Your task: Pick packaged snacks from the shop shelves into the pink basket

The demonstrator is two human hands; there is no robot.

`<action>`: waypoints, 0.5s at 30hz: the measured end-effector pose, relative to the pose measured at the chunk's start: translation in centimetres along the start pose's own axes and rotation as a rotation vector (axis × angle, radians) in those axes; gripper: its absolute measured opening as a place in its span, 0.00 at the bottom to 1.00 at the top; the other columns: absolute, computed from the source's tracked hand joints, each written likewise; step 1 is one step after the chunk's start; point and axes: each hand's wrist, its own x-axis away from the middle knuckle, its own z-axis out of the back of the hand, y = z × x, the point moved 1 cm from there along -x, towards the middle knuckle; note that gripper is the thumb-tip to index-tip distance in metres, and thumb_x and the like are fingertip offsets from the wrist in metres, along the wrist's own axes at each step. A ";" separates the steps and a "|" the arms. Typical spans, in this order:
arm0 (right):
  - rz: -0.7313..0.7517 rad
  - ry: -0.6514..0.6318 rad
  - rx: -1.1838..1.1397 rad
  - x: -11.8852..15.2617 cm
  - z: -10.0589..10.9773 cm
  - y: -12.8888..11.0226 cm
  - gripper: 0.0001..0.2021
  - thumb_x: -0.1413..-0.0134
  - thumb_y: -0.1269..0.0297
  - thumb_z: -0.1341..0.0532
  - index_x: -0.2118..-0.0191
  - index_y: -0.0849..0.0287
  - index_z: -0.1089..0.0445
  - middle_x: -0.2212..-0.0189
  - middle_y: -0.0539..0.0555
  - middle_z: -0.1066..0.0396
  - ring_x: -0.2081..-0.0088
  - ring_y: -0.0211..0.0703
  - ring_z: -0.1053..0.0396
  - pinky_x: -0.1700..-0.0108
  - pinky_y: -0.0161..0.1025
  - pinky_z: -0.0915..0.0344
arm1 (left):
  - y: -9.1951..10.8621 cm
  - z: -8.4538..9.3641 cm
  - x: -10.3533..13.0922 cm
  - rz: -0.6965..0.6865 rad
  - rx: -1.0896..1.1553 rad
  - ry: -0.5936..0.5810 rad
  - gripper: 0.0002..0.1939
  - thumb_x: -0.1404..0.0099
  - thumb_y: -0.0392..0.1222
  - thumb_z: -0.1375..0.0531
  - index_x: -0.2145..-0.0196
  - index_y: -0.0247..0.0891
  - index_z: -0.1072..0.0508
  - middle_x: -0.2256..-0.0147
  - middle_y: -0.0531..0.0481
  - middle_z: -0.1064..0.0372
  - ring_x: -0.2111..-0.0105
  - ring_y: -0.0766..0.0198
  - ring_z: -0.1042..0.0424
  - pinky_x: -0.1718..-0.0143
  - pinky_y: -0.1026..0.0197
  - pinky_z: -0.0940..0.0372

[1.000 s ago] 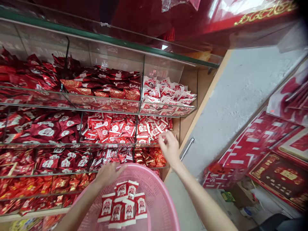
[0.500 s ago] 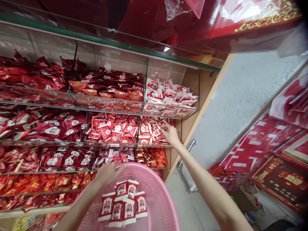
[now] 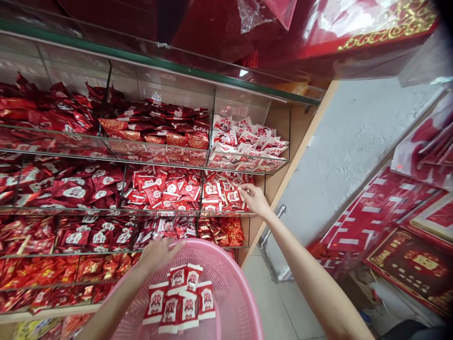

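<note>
My left hand (image 3: 161,255) is closed over the far rim of a pink plastic basket (image 3: 237,288), where several red-and-white packets (image 3: 188,306) lie at the bottom. Up on the shelf, my right hand (image 3: 254,199) reaches into the rightmost compartment, its thumb and fingers pinched on the edge of a red-and-white packet (image 3: 233,196). More packets (image 3: 212,190) of this kind lie beside it. The fingertips partly cover that packet's right end.
Glass shelves with dividers hold red, maroon and orange packets (image 3: 72,189). White-and-red packets (image 3: 247,137) fill the compartment above my right hand. A wooden side panel (image 3: 300,151), a pale wall (image 3: 347,137) and hanging red goods (image 3: 375,212) are at the right.
My right hand has moved slightly right and down, its fingers now pinched at a packet. The view has shifted a little. My left hand stays on the basket rim.
</note>
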 end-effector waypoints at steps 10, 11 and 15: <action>-0.392 0.170 -0.928 6.7 -0.3 -2.9 0.14 0.58 0.58 0.33 0.65 0.56 0.34 0.79 0.43 0.36 0.78 0.30 0.39 0.75 0.30 0.38 | 0.4 -0.3 -0.3 -0.011 -0.017 -0.002 0.35 0.38 0.65 0.60 0.58 0.36 0.25 0.61 0.36 0.25 0.56 0.45 0.28 0.54 0.48 0.39; -0.430 0.165 -1.001 7.3 -0.7 -3.4 0.14 0.59 0.59 0.32 0.66 0.56 0.34 0.78 0.43 0.35 0.78 0.30 0.38 0.74 0.29 0.37 | 0.5 -0.3 -0.3 -0.009 -0.020 -0.001 0.35 0.38 0.65 0.59 0.57 0.36 0.25 0.61 0.35 0.25 0.56 0.45 0.28 0.54 0.48 0.38; -0.630 0.091 -1.223 10.0 -3.0 -5.3 0.14 0.62 0.64 0.30 0.69 0.57 0.34 0.77 0.44 0.31 0.76 0.29 0.33 0.71 0.27 0.33 | 0.7 -0.4 -0.2 0.004 -0.054 0.012 0.36 0.38 0.65 0.59 0.59 0.34 0.24 0.62 0.34 0.25 0.57 0.44 0.27 0.56 0.48 0.37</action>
